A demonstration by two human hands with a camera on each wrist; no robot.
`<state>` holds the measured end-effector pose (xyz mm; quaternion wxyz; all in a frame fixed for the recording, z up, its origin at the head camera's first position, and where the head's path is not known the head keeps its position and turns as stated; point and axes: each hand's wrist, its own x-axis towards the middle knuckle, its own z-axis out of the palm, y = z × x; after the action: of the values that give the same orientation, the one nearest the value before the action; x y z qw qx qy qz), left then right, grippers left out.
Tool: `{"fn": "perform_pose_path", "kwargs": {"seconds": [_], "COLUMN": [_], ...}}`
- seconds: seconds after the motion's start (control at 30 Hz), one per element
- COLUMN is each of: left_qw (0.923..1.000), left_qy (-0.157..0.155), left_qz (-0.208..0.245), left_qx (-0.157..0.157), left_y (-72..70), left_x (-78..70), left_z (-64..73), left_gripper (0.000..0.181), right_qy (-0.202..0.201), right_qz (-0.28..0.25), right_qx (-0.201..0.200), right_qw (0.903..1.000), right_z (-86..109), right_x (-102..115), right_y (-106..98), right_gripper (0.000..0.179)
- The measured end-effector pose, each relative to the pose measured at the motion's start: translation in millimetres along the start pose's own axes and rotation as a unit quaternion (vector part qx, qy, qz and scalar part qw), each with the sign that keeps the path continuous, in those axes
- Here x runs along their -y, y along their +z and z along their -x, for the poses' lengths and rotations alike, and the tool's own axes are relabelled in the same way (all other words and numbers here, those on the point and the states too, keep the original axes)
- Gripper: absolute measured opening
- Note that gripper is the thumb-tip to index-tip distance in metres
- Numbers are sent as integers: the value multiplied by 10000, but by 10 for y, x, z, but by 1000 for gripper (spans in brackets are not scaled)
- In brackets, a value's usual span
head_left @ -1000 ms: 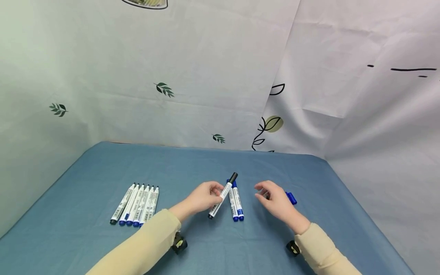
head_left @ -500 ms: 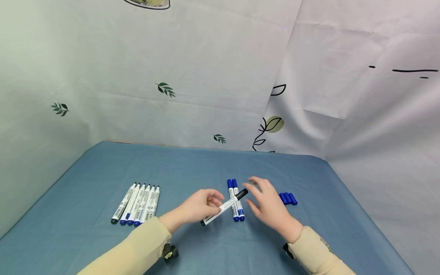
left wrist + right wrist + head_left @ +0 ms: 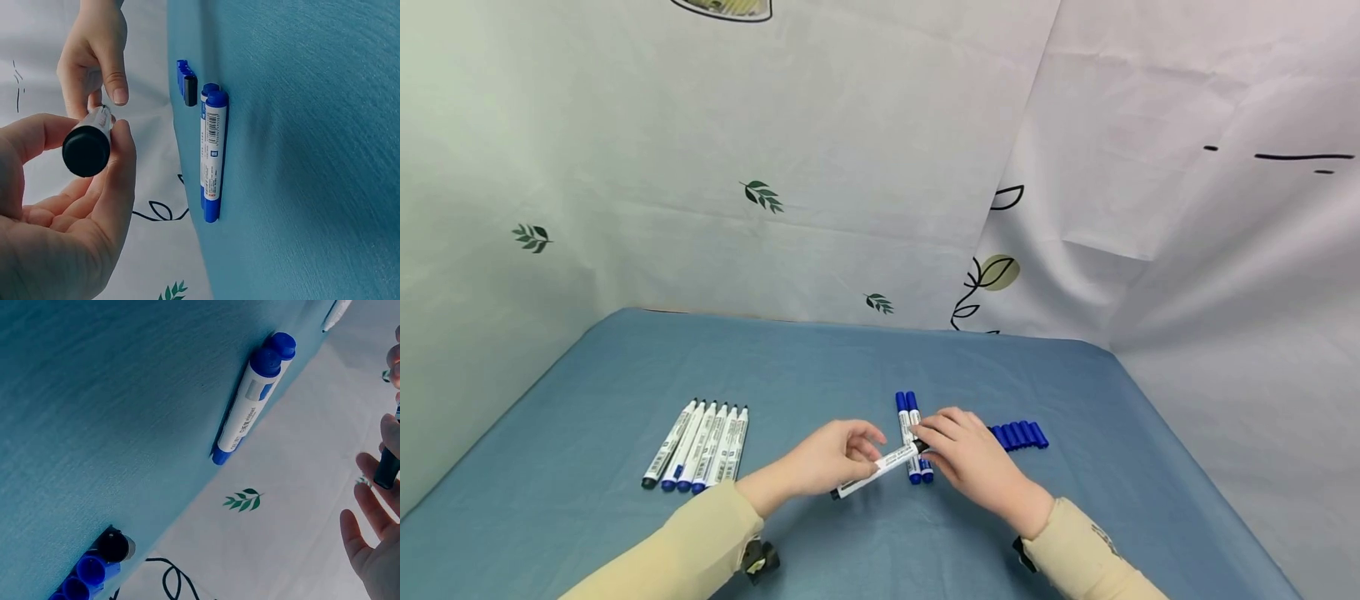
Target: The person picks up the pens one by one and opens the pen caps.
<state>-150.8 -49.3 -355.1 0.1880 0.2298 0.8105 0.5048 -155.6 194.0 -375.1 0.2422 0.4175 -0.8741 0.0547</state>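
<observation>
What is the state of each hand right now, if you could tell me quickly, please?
Left hand: holding the white marker.
Right hand: at that marker's black cap; whether it grips cannot be told.

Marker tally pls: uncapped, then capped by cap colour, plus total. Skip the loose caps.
Uncapped markers, in the row at left: 6
Blue-capped markers, on the table: 2
Black-capped marker, held: 1
Total: 9

Bright in the head view — dimmer in both wrist views; softly shaded on backdrop (image 3: 850, 158) past table's (image 3: 1037, 367) right corner.
</observation>
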Motion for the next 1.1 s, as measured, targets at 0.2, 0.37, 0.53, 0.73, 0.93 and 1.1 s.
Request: {"fn": "perform_pose_path", "kwargs": {"seconds": [0.2,0.37,0.53,0.73,0.93,1.1], "left_qw": [10000,9994,9997,9994,9989,9992], "left_qy": [-11,-94,5,280,238,206], "left_qz": [0,-26,36,197,412,316], "left_qx": [-27,-331,-235,-4,10,159], "left_y": [-30,-71,-77,-69,-53,-37], "left_x": [37,81,103,124,127,102], "left_z": [18,36,44,23,-8,-19], "left_gripper": [31,32,34,28,23,24], "right_qy": [-67,54,226,315,242,237], "right_qz": [-55,-95,-231,-306,-240,-164], "right_qx": [-85,-71,-71,-12,258,595], "right_qw": [9999,9999,9995,9990,9991,9978], "right_z": [-1,5,-3,-29,-74,-96], "right_x": [3,8,27,58,83,98], "right_y": [8,14,2,-26,-72,-94], "right_gripper": [23,22,20,18,14,17]}}
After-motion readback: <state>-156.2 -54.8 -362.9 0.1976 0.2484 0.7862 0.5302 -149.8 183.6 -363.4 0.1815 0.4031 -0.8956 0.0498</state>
